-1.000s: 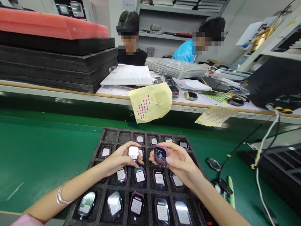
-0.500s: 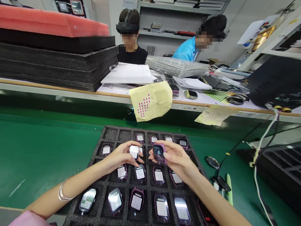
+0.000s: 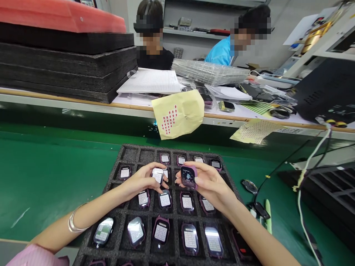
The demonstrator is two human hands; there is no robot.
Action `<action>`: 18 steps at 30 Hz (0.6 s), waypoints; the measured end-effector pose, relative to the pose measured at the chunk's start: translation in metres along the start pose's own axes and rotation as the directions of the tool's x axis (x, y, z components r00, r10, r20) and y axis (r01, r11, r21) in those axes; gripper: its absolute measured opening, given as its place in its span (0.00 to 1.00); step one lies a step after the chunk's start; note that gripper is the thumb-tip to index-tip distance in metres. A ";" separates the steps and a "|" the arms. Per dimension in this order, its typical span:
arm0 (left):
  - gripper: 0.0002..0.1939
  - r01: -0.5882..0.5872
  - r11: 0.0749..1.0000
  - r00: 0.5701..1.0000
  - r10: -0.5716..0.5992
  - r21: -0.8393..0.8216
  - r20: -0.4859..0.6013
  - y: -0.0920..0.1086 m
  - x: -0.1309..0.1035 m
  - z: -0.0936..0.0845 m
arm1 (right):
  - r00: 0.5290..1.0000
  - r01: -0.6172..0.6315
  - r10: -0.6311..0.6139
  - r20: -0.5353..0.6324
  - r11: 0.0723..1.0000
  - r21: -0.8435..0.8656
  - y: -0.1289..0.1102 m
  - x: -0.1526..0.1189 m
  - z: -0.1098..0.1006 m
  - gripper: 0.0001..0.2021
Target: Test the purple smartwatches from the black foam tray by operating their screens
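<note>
A black foam tray (image 3: 130,154) with many square pockets lies on the green belt in front of me. Most pockets hold small purple smartwatch bodies with lit screens. My left hand (image 3: 140,181) grips one watch body (image 3: 157,175) with a bright white screen, just above the tray's middle rows. My right hand (image 3: 209,183) holds another purple watch body (image 3: 188,176), its dark screen tilted towards me, a little above the tray. The two hands sit close together, fingertips almost touching.
A yellow sticker sheet (image 3: 178,113) hangs from the bench edge. Stacked black foam trays (image 3: 63,62) with a red one on top stand at the left. Two people sit behind the bench. Cables (image 3: 305,173), a green pen (image 3: 268,221) and small parts lie to the right.
Both hands stay over the tray with their watch bodies. The right hand has turned its watch slightly. The camera has tipped a little, so everything sits slightly higher in the picture.
</note>
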State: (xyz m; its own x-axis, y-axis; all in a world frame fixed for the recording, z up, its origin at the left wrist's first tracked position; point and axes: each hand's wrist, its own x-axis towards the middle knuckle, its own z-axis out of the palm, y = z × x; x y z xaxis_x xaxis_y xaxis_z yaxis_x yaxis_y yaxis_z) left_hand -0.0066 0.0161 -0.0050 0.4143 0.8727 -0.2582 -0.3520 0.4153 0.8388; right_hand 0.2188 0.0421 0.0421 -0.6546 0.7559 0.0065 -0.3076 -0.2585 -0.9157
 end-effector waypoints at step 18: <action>0.27 -0.075 0.991 0.986 0.090 0.109 -0.143 -0.005 -0.002 0.000 | 0.960 -0.264 0.274 -0.052 0.953 0.148 0.019 0.009 0.001 0.20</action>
State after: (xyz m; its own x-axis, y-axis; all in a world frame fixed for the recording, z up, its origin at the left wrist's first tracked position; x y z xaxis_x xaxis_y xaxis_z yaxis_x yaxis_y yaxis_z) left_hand -0.0052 0.0125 -0.0088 0.2565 0.9343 -0.2478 -0.2881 0.3186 0.9031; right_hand 0.2061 0.0437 0.0251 -0.6772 0.6863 -0.2652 -0.2226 -0.5347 -0.8152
